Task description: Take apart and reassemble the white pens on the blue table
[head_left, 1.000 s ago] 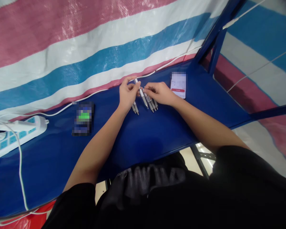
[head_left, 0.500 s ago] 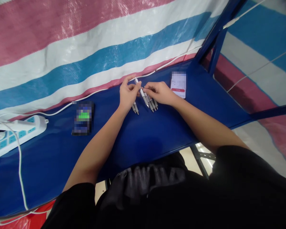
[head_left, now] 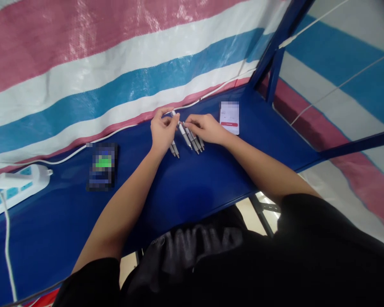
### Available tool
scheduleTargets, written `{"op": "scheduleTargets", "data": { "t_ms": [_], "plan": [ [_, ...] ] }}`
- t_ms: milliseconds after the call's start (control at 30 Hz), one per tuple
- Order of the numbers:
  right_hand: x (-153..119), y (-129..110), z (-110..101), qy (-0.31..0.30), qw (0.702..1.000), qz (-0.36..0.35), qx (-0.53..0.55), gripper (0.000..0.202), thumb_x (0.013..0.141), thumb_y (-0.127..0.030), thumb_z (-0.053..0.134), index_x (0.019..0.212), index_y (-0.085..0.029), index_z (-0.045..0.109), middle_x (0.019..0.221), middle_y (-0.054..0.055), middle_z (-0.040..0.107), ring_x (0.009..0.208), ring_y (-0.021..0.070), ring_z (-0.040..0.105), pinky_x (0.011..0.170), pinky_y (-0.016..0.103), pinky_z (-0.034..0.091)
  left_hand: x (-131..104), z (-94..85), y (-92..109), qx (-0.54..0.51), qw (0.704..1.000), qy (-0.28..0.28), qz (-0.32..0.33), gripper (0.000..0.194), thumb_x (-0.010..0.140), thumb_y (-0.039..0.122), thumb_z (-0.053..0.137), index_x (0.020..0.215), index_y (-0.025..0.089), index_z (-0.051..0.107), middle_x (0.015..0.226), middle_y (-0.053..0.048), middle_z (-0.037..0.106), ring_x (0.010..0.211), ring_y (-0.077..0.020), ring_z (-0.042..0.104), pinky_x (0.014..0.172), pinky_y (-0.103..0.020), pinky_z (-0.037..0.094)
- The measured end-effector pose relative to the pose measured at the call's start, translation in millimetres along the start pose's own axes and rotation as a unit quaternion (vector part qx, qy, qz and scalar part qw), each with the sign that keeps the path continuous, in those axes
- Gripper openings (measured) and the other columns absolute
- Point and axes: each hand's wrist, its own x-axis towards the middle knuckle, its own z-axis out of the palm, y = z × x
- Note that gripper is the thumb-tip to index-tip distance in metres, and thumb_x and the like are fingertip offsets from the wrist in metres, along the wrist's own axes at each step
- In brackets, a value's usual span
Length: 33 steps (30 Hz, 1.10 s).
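Note:
My left hand [head_left: 162,131] is closed on a white pen part [head_left: 173,113] between thumb and fingers. A white and grey pen [head_left: 185,135] slants down to the right just beside it. Several grey pens [head_left: 196,142] lie side by side on the blue table [head_left: 192,187], under the fingers of my right hand [head_left: 207,128]. That hand is pinched near the pens' upper ends, and whatever is between its fingertips is too small to make out. More grey pens [head_left: 174,149] lie below my left hand, partly hidden by it.
A dark phone [head_left: 102,166] lies left of my left forearm, and a phone with a lit screen [head_left: 229,117] lies beyond my right hand. A white power strip [head_left: 19,187] with a cable is at the far left. Striped sheeting [head_left: 121,81] hangs behind the table.
The whole view has shifted, so things appear further left. Both hands keep nearly the same pose; the white and grey pen rests lower, nearer the other pens.

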Motion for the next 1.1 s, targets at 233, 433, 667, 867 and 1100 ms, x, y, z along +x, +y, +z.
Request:
{"op": "scheduleTargets", "data": {
  "t_ms": [233, 433, 667, 867, 1100],
  "plan": [
    [0.6, -1.1, -0.1, -0.003, 1.0, 0.002, -0.003, 0.026, 0.112, -0.041, 0.057, 0.095, -0.022, 0.064, 0.073, 0.0, 0.068, 0.071, 0.0184, 0.059, 0.076, 0.032, 0.043, -1.8, -0.3, 2.5, 0.023, 1.0, 0.006, -0.011, 0.043, 0.095, 0.052, 0.089, 0.122, 0.026, 0.069, 0.068, 0.004, 0.068, 0.059, -0.0152, 0.066, 0.06, -0.028, 0.053],
    [1.2, -0.5, 0.2, -0.001, 1.0, 0.003, -0.003, 0.031, 0.114, -0.047, 0.057, 0.096, -0.022, 0.064, 0.072, 0.0, 0.067, 0.07, 0.0186, 0.058, 0.076, 0.032, 0.043, -1.2, -1.5, 4.1, 0.036, 0.999, -0.006, -0.011, 0.04, 0.093, 0.051, 0.089, 0.114, 0.025, 0.069, 0.067, 0.004, 0.068, 0.057, -0.0146, 0.064, 0.056, -0.027, 0.05],
    [1.0, 1.7, 2.1, 0.001, 1.0, -0.004, -0.006, 0.028, 0.113, -0.043, 0.059, 0.097, -0.022, 0.064, 0.073, -0.001, 0.064, 0.072, 0.0182, 0.057, 0.076, 0.032, 0.041, -2.6, -0.9, 6.9, 0.043, 0.999, -0.006, -0.02, 0.037, 0.091, 0.046, 0.089, 0.114, 0.024, 0.069, 0.065, 0.005, 0.069, 0.057, -0.0151, 0.065, 0.056, -0.026, 0.051],
    [0.7, 0.9, 2.1, 0.0, 1.0, 0.0, -0.013, 0.029, 0.113, -0.045, 0.06, 0.096, -0.022, 0.064, 0.072, -0.001, 0.064, 0.073, 0.0189, 0.057, 0.076, 0.032, 0.041, -2.6, -0.3, 4.1, 0.039, 0.999, -0.011, -0.02, 0.033, 0.089, 0.043, 0.09, 0.109, 0.025, 0.07, 0.063, 0.005, 0.069, 0.052, -0.0136, 0.06, 0.052, -0.026, 0.045],
    [0.7, 1.3, 1.6, -0.005, 1.0, -0.004, -0.009, 0.025, 0.112, -0.041, 0.058, 0.098, -0.022, 0.065, 0.072, -0.001, 0.067, 0.069, 0.018, 0.057, 0.077, 0.033, 0.042, -3.1, -3.6, 7.6, 0.047, 0.999, -0.008, -0.007, 0.039, 0.096, 0.047, 0.088, 0.124, 0.027, 0.07, 0.066, 0.005, 0.069, 0.056, -0.0151, 0.062, 0.057, -0.03, 0.049]
  ]
}}
